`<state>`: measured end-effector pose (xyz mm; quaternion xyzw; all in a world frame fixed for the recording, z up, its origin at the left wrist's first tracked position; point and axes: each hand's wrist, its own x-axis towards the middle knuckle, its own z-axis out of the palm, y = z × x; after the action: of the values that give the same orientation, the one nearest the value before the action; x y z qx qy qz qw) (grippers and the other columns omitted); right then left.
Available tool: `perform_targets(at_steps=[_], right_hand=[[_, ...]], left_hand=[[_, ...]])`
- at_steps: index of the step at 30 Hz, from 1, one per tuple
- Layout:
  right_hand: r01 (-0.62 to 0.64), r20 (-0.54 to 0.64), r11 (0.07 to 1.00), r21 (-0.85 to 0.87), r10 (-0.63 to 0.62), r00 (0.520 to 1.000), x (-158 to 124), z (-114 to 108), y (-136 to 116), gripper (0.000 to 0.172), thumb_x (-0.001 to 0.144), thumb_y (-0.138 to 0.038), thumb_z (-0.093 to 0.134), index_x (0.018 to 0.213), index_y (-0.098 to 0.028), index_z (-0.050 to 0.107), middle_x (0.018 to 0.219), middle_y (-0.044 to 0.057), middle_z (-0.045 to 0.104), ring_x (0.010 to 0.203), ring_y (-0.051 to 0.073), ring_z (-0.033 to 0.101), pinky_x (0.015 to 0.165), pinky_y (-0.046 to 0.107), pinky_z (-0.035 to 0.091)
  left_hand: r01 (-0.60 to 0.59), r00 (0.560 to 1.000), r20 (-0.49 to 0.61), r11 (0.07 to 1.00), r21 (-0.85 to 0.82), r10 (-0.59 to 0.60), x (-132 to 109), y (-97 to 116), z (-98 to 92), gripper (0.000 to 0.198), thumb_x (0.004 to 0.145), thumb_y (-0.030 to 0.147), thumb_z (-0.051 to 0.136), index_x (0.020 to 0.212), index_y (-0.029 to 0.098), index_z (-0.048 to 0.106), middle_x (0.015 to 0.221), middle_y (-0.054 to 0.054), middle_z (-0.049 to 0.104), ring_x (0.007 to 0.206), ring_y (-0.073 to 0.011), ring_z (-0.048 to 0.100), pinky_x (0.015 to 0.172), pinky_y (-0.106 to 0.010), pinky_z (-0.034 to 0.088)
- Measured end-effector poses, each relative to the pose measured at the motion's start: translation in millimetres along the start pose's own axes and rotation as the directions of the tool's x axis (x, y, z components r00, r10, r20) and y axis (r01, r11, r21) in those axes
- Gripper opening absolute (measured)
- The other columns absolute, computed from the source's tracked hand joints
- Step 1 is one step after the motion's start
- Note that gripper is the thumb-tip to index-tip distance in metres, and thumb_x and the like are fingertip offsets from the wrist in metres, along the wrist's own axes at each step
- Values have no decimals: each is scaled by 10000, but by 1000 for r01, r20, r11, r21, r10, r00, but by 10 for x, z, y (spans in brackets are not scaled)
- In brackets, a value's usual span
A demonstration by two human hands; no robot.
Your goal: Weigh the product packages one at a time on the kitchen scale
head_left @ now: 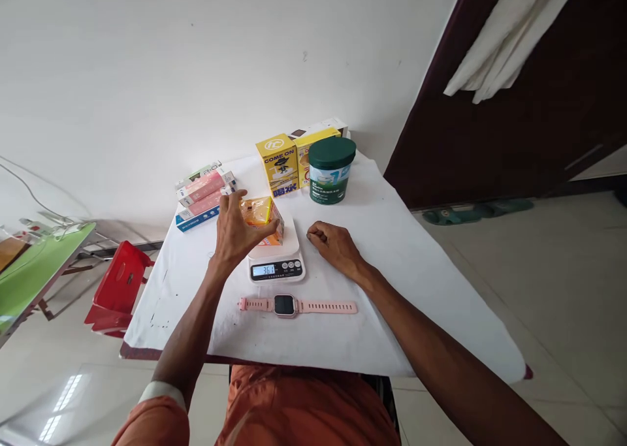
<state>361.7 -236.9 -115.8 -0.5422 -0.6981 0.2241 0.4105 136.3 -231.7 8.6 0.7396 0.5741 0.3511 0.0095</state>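
Scale reads 361; left hand spans packet, grip unclear; right hand curled, empty.

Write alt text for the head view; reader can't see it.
A person's left hand spans an orange packet on a white digital scale; the right hand, fingers curled, is beside it at a white-covered table. A pink watch lies in front, boxes and a green tub behind.
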Motion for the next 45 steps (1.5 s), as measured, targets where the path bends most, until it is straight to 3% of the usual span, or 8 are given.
perform_targets(at_steps=[11,16,20,27,31,35,39,45], right_hand=[[-29,12,1000,-8,30,999,11,2,-8,136,867,-164,562,846,-201,691,818,37,748,732,177,664,713,274,467],[0,11,1000,-12,1,1000,11,-8,-18,135,879,-164,564,844,-192,691,816,42,745,739,177,674,717,266,467],[18,1,1000,-23,-18,1000,12,-4,-16,129,877,-179,570,837,-194,692,818,44,750,736,180,675,723,269,471],[0,8,1000,-24,0,1000,3,14,-1,131,873,-203,572,863,-186,701,804,44,748,720,175,666,700,267,473],[-1,7,1000,-12,1,1000,4,13,-5,129,877,-202,570,860,-190,697,807,40,749,717,173,663,702,267,476],[4,9,1000,-7,-4,1000,9,6,-12,118,884,-188,575,844,-193,685,819,38,746,732,174,660,718,271,472],[2,7,1000,8,-2,1000,15,-7,-15,117,896,-177,579,827,-195,672,807,31,733,725,169,650,719,268,465],[-1,-2,998,61,1,1000,24,-39,-36,118,899,-192,579,816,-195,663,786,23,716,716,162,641,704,263,453]], left_hand=[[-22,995,101,1000,17,20,33,55,86,945,643,637,878,1399,223,490,1353,-176,499,1291,-396,529,1030,-565,494],[-5,992,-126,980,-199,-20,-137,-273,-43,590,962,674,524,1348,231,573,1336,-146,557,1137,-263,631,967,-442,520],[-27,928,-368,976,-216,-55,-348,-691,39,541,1036,614,400,1283,186,620,1251,-137,629,1055,-216,649,932,-386,513],[69,904,-393,964,-258,-170,-474,-969,198,540,1041,608,377,1253,181,631,1211,-141,646,1009,-219,655,893,-381,514],[38,962,-247,955,-295,-115,-486,-884,191,579,988,654,483,1372,228,563,1320,-146,612,1109,-244,644,943,-412,517],[-47,999,10,948,-314,53,-287,-752,107,887,827,698,701,1546,300,366,1541,-170,460,1341,-329,545,1053,-508,489],[-194,927,270,949,-248,260,140,-559,-52,993,745,608,825,1560,280,362,1553,-163,463,1419,-356,481,1131,-534,444],[-275,788,530,949,-152,313,547,-337,-173,662,753,540,816,1296,218,618,1226,-102,690,1064,-287,686,921,-447,568]])
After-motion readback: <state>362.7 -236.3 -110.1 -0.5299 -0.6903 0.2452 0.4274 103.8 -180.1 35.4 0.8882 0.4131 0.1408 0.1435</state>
